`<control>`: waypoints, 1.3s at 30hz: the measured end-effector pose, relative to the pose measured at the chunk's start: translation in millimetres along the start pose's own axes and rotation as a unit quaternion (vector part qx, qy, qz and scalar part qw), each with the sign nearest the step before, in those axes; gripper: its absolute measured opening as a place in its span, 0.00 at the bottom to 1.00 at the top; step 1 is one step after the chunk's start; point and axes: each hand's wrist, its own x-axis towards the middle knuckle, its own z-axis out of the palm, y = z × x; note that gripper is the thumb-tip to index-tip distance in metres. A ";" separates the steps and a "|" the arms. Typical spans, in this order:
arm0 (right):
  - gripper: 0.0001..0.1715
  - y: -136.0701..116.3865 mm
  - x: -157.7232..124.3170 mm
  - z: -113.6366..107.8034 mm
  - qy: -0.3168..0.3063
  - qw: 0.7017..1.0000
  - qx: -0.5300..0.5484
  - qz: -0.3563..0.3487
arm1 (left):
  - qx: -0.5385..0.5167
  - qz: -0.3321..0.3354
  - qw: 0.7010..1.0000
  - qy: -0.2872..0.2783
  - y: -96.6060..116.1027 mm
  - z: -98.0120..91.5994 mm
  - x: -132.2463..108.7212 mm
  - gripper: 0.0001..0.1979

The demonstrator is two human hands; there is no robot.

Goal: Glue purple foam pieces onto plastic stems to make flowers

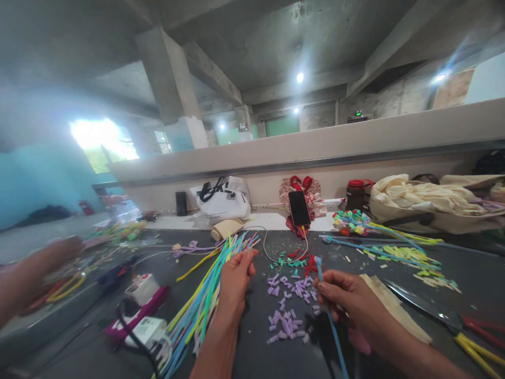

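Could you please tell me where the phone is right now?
In the head view, the phone stands just right of centre, in front of the red-patterned bag and beyond the purple pieces.

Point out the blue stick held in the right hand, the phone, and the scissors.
Blue stick (335,337): head view, on the lower part of its shaft.
Phone (299,208): head view, on the middle of its dark screen.
Scissors (445,316): head view, on the blade, near the handles.
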 end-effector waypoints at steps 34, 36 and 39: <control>0.06 -52.3 53.5 59.9 -0.056 0.990 -0.036 -0.124 | -0.166 -0.174 0.926 -0.292 21.4 9.9 -24.7 0.10; 0.10 -50.2 57.0 55.8 -0.059 0.991 -0.038 -0.112 | -0.195 -0.177 0.928 -0.264 21.7 7.0 -21.3 0.09; 0.15 -45.0 54.8 47.1 -0.094 0.991 -0.053 -0.073 | -0.229 -0.185 0.925 -0.242 21.8 1.9 -17.0 0.10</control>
